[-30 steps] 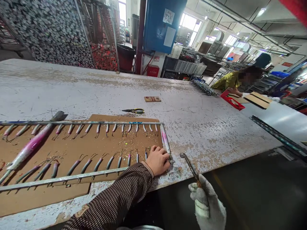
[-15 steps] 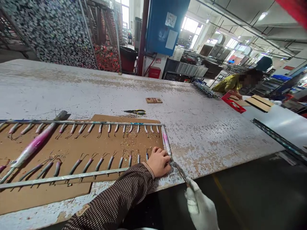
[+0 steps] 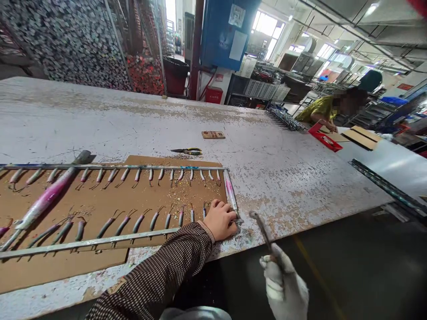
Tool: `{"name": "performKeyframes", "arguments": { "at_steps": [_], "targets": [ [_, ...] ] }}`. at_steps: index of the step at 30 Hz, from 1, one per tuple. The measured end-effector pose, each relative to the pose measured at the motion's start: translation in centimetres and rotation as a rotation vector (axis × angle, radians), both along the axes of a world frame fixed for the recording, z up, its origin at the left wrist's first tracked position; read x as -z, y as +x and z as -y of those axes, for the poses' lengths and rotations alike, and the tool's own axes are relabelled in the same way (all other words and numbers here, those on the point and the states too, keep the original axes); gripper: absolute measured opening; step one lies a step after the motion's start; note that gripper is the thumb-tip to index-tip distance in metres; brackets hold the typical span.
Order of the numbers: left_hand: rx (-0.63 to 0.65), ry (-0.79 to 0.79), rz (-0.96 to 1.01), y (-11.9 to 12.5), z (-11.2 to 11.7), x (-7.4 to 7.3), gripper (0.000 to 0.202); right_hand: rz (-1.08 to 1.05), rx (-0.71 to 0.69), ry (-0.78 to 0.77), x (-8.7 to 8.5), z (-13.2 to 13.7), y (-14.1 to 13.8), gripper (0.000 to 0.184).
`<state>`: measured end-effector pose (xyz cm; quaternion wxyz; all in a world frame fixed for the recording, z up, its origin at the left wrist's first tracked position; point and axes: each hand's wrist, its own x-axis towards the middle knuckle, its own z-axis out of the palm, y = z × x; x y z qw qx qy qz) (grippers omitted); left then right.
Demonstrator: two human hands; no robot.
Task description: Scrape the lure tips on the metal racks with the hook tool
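My left hand [image 3: 220, 221] is bare and rests at the lower right corner of a metal frame [image 3: 187, 168], fingers curled over its end bar. Short grey and pink rods with thin wire ends line the frame's two long rails, over brown cardboard [image 3: 110, 195]. My right hand [image 3: 283, 280], in a white glove, is closed around a slim metal tool with a rounded end [image 3: 263, 229]; its exact kind is unclear. The tool's tip is held right of the corner, apart from the frame. A pink and white tapered rod [image 3: 50, 200] lies slanted across the frame.
Pliers [image 3: 187, 151] with yellow and black handles and a wooden block [image 3: 213, 134] lie beyond the frame on the worn white table [image 3: 283, 178]. A red tray [image 3: 325, 138] stands at far right, near a person in yellow [image 3: 315, 111]. Dark metal strips [image 3: 387, 182] extend along the right.
My right hand has drawn the tool back from the frame's corner, to the right and a little toward me. My left hand stays at the corner.
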<state>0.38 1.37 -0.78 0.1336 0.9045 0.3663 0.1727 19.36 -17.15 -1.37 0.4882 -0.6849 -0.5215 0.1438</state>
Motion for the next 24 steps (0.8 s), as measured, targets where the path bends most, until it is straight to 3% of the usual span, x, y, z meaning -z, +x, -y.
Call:
{"name": "performKeyframes", "arguments": {
  "at_steps": [5, 9, 12, 17, 21, 24],
  "targets": [
    [0.012, -0.010, -0.026, 0.0, 0.1, -0.2, 0.014, 0.314, -0.042, 0.015, -0.1, 0.0, 0.7, 0.045],
    [-0.001, -0.009, -0.032, 0.0, 0.1, -0.3, 0.015, 0.381, -0.004, 0.030, -0.2, 0.3, 0.7, 0.045],
    [0.004, -0.016, -0.030, 0.0, 0.1, -0.2, 0.016, 0.478, -0.062, 0.025, -0.1, -0.2, 0.1, 0.042],
    [0.009, -0.012, -0.026, 0.0, 0.1, -0.1, 0.016, 0.380, 0.019, 0.034, -0.1, -0.3, -0.2, 0.046],
    [0.005, -0.016, -0.025, -0.1, 0.1, 0.1, 0.015, 0.457, -0.101, -0.033, 0.1, -0.3, 0.3, 0.044],
    [0.014, -0.009, -0.025, -0.1, 0.1, 0.2, 0.016, 0.385, -0.042, -0.009, 0.1, -0.1, 0.5, 0.043]
  ]
}}
